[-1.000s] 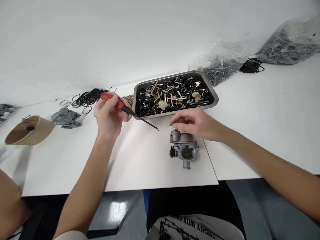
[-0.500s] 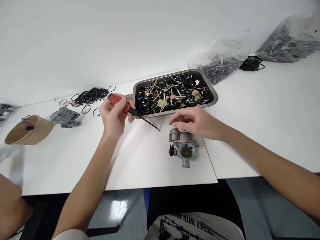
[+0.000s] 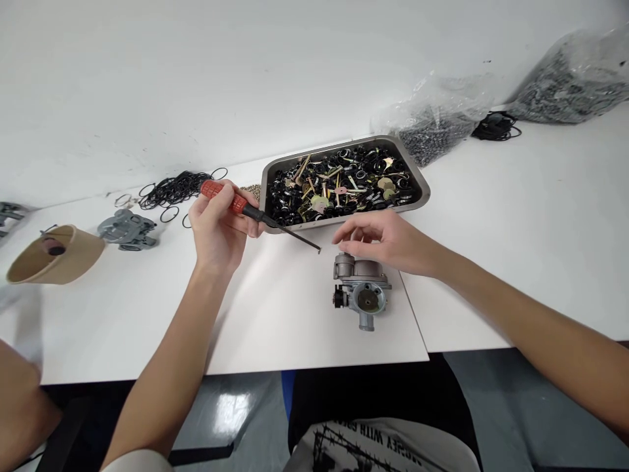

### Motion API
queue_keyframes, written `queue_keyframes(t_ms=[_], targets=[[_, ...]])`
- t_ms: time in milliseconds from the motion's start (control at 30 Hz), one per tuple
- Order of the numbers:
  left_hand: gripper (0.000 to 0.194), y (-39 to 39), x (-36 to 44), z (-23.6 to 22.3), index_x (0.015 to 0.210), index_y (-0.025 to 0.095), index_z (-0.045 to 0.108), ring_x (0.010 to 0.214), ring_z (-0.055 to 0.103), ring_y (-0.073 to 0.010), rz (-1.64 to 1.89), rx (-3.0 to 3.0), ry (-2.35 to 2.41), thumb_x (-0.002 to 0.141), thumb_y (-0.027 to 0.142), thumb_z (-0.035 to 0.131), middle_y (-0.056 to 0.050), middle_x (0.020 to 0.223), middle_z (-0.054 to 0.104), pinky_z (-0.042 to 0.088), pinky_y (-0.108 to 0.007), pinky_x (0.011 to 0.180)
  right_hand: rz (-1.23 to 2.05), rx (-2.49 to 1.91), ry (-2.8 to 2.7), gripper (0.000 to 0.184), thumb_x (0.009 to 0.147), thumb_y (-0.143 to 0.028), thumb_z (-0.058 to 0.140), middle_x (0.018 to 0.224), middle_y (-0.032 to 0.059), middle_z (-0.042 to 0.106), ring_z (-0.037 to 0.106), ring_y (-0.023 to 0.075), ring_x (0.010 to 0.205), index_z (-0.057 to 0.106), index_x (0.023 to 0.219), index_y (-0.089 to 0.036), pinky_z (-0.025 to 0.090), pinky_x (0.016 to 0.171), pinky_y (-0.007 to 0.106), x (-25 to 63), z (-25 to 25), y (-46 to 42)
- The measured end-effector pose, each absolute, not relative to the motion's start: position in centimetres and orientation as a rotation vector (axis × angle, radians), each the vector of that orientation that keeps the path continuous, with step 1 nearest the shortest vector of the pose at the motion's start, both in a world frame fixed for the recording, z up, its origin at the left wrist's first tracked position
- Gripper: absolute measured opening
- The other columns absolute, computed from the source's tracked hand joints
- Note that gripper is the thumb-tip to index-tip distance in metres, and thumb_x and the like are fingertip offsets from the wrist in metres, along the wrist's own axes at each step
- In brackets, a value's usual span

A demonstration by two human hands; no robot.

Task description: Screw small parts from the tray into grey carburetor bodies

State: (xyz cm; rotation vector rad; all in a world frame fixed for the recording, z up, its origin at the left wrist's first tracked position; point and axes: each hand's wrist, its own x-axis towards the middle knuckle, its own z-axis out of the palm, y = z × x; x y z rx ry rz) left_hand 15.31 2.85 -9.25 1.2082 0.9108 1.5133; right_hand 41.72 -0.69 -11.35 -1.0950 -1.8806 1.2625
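Observation:
My left hand (image 3: 219, 226) is closed around the red handle of a screwdriver (image 3: 255, 213); its thin black shaft points right and down, the tip hanging just left of my right hand. My right hand (image 3: 386, 239) hovers over the top of a small grey metal carburetor (image 3: 361, 285) that stands on a white sheet (image 3: 275, 321). Its fingers are curled with thumb and forefinger pinched near the carburetor's upper left cap; whether they hold anything small I cannot make out.
Behind stands a steel tray (image 3: 344, 183) full of black rings and brass parts. Black O-rings (image 3: 174, 190), a second grey carburetor part (image 3: 128, 231) and a tan paper cup (image 3: 52, 255) lie left. Two plastic bags of dark parts (image 3: 437, 128) sit back right. Another person's arm (image 3: 19, 406) shows bottom left.
The screwdriver has flattened out and its tip has slid a little right, toward my right hand. My right hand has barely shifted over the carburetor.

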Motion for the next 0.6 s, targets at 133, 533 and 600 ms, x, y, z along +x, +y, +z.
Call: queue_keyframes(t_ms=[133, 533, 600], targets=[[0.024, 2.49, 15.65, -9.07, 0.08, 0.019, 0.055, 0.038, 0.054, -0.0109, 1.514, 1.191, 0.84, 0.094, 0.037, 0.063, -0.002, 0.073, 0.069, 0.042, -0.026, 0.037, 1.266, -1.036, -1.901, 0.03, 0.081, -0.04, 0.076, 0.108, 0.0081, 0.071, 0.064, 0.0168, 0.082, 0.077, 0.102, -0.019, 0.049, 0.068, 0.03, 41.55, -11.68, -0.6], [0.023, 1.9, 16.16, -8.66, 0.08, 0.021, 0.056, 0.039, 0.054, -0.0112, 1.496, 1.201, 0.842, 0.095, 0.038, 0.062, -0.002, 0.074, 0.068, 0.043, -0.027, 0.039, 1.339, -1.024, -1.869, 0.03, 0.08, -0.044, 0.078, 0.107, 0.0081, 0.07, 0.064, 0.0166, 0.082, 0.078, 0.094, -0.018, 0.051, 0.072, 0.032, 41.13, -11.95, -0.81], [0.025, 1.91, 16.15, -8.7, 0.081, 0.021, 0.055, 0.04, 0.054, -0.0109, 1.491, 1.22, 0.86, 0.092, 0.041, 0.066, -0.001, 0.074, 0.068, 0.043, -0.027, 0.039, 1.343, -1.014, -1.871, 0.029, 0.079, -0.044, 0.078, 0.106, 0.0081, 0.071, 0.064, 0.0167, 0.082, 0.079, 0.093, -0.018, 0.05, 0.07, 0.031, 41.15, -11.91, -0.81]])
